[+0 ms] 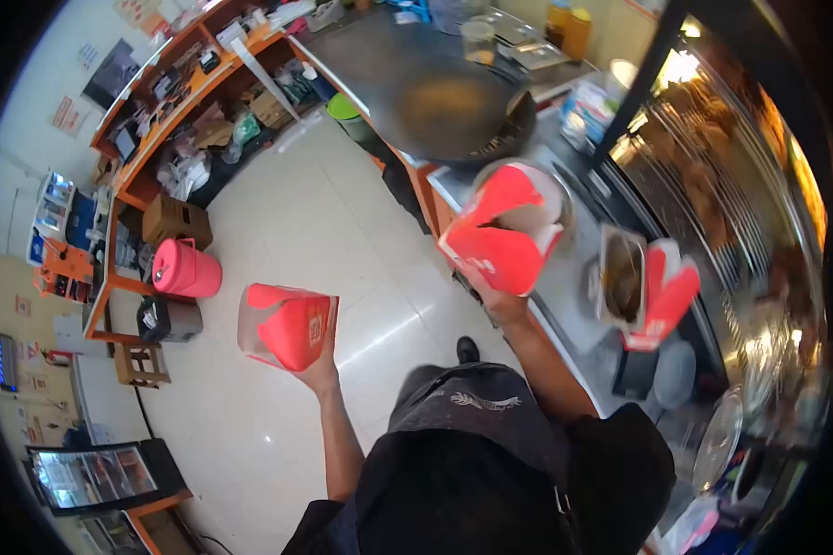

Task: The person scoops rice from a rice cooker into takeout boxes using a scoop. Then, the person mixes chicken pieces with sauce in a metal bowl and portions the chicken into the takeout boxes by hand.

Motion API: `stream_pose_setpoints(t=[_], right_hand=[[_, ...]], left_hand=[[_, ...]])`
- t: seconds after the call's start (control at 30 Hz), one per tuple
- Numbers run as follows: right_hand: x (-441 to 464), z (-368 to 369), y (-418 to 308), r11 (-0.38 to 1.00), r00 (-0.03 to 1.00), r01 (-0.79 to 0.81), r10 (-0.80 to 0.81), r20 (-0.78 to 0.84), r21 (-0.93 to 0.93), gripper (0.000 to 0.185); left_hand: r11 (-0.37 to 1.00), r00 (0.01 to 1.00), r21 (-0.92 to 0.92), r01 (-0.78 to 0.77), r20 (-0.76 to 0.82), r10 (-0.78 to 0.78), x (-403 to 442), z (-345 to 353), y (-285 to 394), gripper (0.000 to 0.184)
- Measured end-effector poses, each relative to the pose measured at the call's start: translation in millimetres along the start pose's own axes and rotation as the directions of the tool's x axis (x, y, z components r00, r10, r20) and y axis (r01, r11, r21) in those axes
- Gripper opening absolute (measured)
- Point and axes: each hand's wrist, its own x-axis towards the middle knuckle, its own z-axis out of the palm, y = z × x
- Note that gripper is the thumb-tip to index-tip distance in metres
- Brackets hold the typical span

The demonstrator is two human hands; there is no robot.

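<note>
My left hand (319, 372) is closed around the base of a red-and-white paper food box (296, 330), held out over the floor with its flaps spread. In my right hand (503, 303) is a second red-and-white paper food box (500, 264), its top flaps open, raised at the counter's edge. Most fingers of both hands are hidden behind the boxes. Right of the second box, a metal container (623, 282) with dark contents sits on the counter (565, 301). Beside that container is another red-and-white paper box (666, 301). A round bowl (565, 208) is partly hidden behind my right-hand box.
A large dark pan (453, 111) sits farther along the counter. At right stands a lit glass cabinet (713, 176) with brown food on racks. A pink drum (187, 268) and a cardboard box (176, 222) are by the left shelving. Pale tiles (278, 213) cover the floor.
</note>
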Motion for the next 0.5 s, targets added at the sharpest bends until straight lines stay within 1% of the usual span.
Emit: stream_pose_setpoints(t=[0.07, 0.1, 0.13, 0.17, 0.2, 0.23, 0.27, 0.3, 0.33, 0.37, 0.4, 0.43, 0.47, 0.5], right_hand=[[64.3, 23.5, 21.9, 0.984, 0.996, 0.087, -0.087, 0.008, -0.156, 0.084], [89.6, 39.0, 24.5, 0.951, 0.981, 0.191, -0.194, 0.012, -0.243, 0.084], [113.3, 53.9, 42.4, 0.957, 0.983, 0.178, -0.182, 0.005, -0.231, 0.085], [136.6, 68.7, 60.0, 0.962, 0.985, 0.166, -0.17, -0.002, -0.219, 0.087], [161.6, 72.2, 101.6, 0.993, 0.999, 0.03, -0.032, -0.018, -0.117, 0.091], [187.1, 75.5, 125.0, 0.993, 0.999, 0.038, -0.037, 0.018, -0.109, 0.094], [213.4, 79.2, 147.2, 0.994, 0.998, 0.046, -0.041, 0.054, -0.101, 0.097], [227.7, 90.5, 146.6, 1.0, 0.999, -0.018, 0.019, 0.05, -0.016, 0.098], [242.6, 102.6, 144.8, 0.994, 0.996, -0.081, 0.078, 0.045, 0.07, 0.1], [267.1, 110.1, 159.9, 0.999, 0.997, -0.028, 0.03, -0.071, 0.017, 0.104], [291.5, 118.3, 174.3, 0.999, 0.982, 0.011, -0.02, -0.188, -0.048, 0.108], [315.1, 125.8, 190.7, 0.992, 0.952, 0.034, -0.068, -0.3, -0.119, 0.112], [329.7, 137.4, 174.4, 0.994, 0.977, 0.031, -0.052, -0.208, -0.103, 0.111], [342.7, 148.7, 164.6, 0.997, 0.991, 0.023, -0.033, -0.128, -0.079, 0.11]], left_hand=[[0.995, 0.995, 0.036, 0.088, -0.051, -0.086, 34.2, 13.4, -13.7, 0.072], [0.99, 0.99, 0.059, 0.128, -0.075, -0.123, 55.4, 19.8, -20.3, 0.073], [0.986, 0.982, 0.014, 0.163, -0.101, -0.161, 78.7, 29.9, -32.4, 0.086], [0.986, 0.981, -0.029, 0.164, -0.102, -0.166, 100.3, 38.7, -43.5, 0.086], [0.985, 0.981, -0.075, 0.157, -0.102, -0.164, 126.7, 54.2, -56.1, 0.086], [0.982, 0.983, -0.123, 0.144, -0.101, -0.156, 154.8, 70.9, -70.5, 0.087], [0.985, 0.986, -0.157, 0.077, -0.137, -0.099, 184.0, 86.4, -105.7, 0.086], [0.982, 0.988, -0.132, 0.136, -0.057, -0.144, 218.3, 102.7, -115.2, 0.093], [0.999, 1.0, 0.035, -0.01, 0.017, 0.009, 259.6, 117.8, -144.8, 0.102], [0.996, 0.995, -0.051, -0.073, 0.068, 0.076, 295.0, 152.7, -119.2, 0.104], [0.99, 0.981, -0.099, -0.103, 0.156, 0.118, 325.2, 184.1, -100.6, 0.095], [0.97, 0.968, -0.242, 0.019, 0.249, 0.043, 353.6, 213.5, -80.7, 0.092], [0.92, 0.934, -0.363, 0.149, 0.357, -0.011, 380.1, 239.6, -68.7, 0.088], [0.949, 0.932, -0.312, 0.043, 0.355, 0.074, 403.2, 263.9, -74.5, 0.087]])
